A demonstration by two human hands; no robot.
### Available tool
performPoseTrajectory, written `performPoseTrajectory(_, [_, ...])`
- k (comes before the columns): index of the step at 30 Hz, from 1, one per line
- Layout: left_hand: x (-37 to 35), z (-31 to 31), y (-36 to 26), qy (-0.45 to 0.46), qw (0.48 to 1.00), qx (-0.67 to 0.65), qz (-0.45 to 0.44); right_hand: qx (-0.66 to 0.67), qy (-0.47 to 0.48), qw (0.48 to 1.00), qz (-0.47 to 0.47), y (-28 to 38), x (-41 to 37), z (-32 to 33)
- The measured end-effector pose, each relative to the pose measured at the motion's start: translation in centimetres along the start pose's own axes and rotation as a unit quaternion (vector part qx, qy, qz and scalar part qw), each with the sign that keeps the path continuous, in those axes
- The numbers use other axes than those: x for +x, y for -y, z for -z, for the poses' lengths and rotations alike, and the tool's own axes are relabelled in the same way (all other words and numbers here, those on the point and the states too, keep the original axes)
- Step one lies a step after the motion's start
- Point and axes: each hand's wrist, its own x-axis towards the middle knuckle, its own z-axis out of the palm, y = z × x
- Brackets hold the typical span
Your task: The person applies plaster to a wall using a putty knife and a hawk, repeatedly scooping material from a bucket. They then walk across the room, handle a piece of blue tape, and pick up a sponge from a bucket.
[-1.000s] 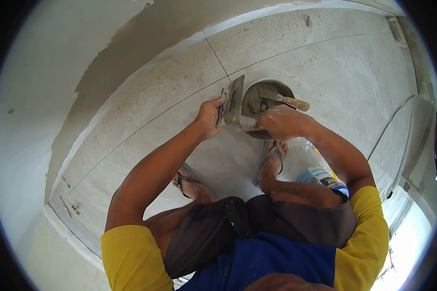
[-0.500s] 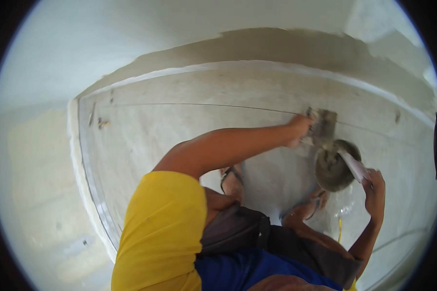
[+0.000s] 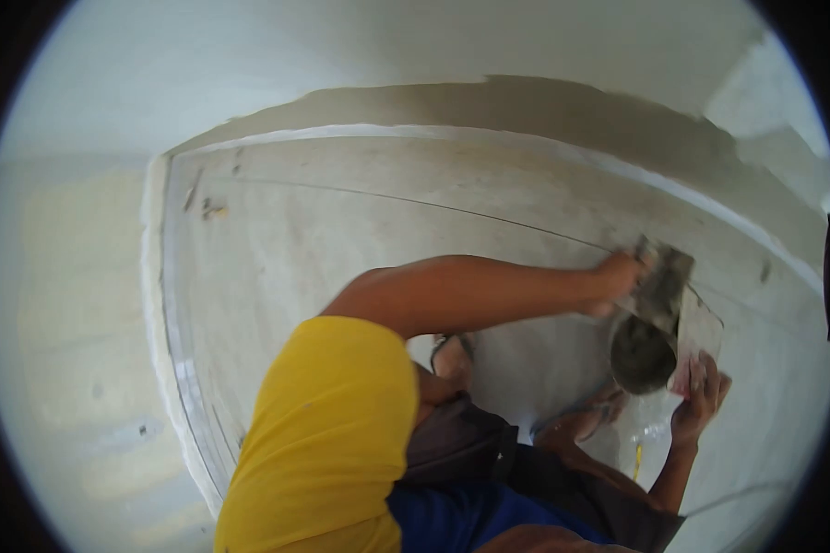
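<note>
Nearest the camera are the yellow sleeve (image 3: 318,433) of the left arm and the dark shorts (image 3: 466,438) of the person, with a sandalled foot (image 3: 576,424) just short of the bowl (image 3: 619,361). To the right of that bowl, the right hand (image 3: 701,392) pinches the near end of a pale flat blade (image 3: 701,323) between thumb and fingers; the blade's long axis points away from the body, past the bowl's right side. At its far end it meets the right edge of a trowel (image 3: 669,275) in view, though blur leaves actual contact uncertain. The trowel, smeared with grey material, lies beyond the bowl and overlaps its far rim as seen from above. The left hand (image 3: 615,281), reaching across from the left, is closed on the trowel's left side, its fingers blurred. Both hands are near the bowl, the right slightly nearer. Farther off spread the pale floor (image 3: 341,244), a white strip (image 3: 415,133) and the wall's darker band (image 3: 563,103).
</note>
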Motion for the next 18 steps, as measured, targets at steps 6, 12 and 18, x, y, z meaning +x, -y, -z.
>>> performPoseTrajectory(6, [-0.7, 1.0, -2.4, -0.041, 0.988, 0.111, -0.094, 0.013, -0.040, 0.999, -0.014, 1.0, -1.5, 1.8])
performPoseTrajectory(12, [-2.1, -1.7, 1.6, -0.082, 0.916, 0.340, -0.195, 0.007, 0.046, 0.999, -0.014, 5.1, -3.5, 1.4])
performPoseTrajectory(18, [-3.8, -1.9, 4.1, 0.032, 0.886, 0.434, -0.160, 0.004, 0.068, 0.991, -0.117, 5.5, -3.9, 0.7])
